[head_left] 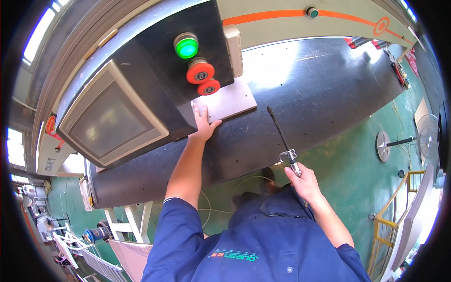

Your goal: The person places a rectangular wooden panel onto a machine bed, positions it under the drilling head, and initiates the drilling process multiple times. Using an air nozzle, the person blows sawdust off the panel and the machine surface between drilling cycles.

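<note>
My left hand lies with spread fingers on a pale, flat board that rests on the black worktop. Beside it is a black control panel with a screen, a lit green button and two red mushroom buttons. My right hand grips an air blow gun with a long black nozzle, held out over the worktop's near edge and angled toward the back.
A pale machine beam spans the back. Tools lie at the worktop's right end. A pedestal fan and yellow trolley frame stand on the right floor. White racks are at lower left; a hose loops below me.
</note>
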### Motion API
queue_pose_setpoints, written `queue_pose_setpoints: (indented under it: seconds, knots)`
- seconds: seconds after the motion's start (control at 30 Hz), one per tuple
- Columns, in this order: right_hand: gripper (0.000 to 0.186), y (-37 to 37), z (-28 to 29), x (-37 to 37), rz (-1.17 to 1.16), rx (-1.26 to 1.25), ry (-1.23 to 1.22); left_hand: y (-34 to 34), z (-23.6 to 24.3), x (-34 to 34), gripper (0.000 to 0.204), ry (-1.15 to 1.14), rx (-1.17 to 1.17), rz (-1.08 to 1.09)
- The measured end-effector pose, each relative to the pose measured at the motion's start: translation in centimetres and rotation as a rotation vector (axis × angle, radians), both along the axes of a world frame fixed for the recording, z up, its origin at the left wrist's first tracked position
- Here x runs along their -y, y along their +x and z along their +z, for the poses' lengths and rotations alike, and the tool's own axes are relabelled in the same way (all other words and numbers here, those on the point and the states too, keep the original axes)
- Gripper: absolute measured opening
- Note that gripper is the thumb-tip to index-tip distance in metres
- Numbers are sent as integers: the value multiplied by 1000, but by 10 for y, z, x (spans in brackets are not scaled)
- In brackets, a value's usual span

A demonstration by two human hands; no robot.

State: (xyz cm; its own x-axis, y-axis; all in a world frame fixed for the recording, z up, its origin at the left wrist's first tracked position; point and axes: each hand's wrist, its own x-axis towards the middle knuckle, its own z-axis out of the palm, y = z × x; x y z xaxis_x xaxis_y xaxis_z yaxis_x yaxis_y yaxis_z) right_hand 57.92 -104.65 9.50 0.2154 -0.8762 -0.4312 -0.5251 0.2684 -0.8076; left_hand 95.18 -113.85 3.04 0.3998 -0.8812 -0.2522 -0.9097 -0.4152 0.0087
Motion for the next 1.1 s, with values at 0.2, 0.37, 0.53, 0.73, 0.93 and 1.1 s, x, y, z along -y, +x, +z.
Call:
queue_pose_setpoints:
  seconds: [0.2, 0.37, 0.53, 0.73, 0.93, 1.1]
  knots:
    - [38, 4, 3, 27, -53, -15, -33, 5, -8, 22, 92, -9, 25, -26]
    - [38, 19, 35, 54, -52, -34, -142, 1, 1, 24, 92, 21, 3, -13]
    - [38, 40, 98, 76, -107, 165, -289, 0, 7, 12, 90, -46, -54, -6]
    - [44, 17, 132, 112, -328, 318, -219, -7, 9, -36, 68, -426, -127, 1]
    - [44, 8, 138, 118, -291, 263, -156, 11, 18, -146, 45, -728, -158, -135]
    - [47, 31, 135, 117, -220, 200, -107, 65, 7, -287, 38, -701, -106, 132]
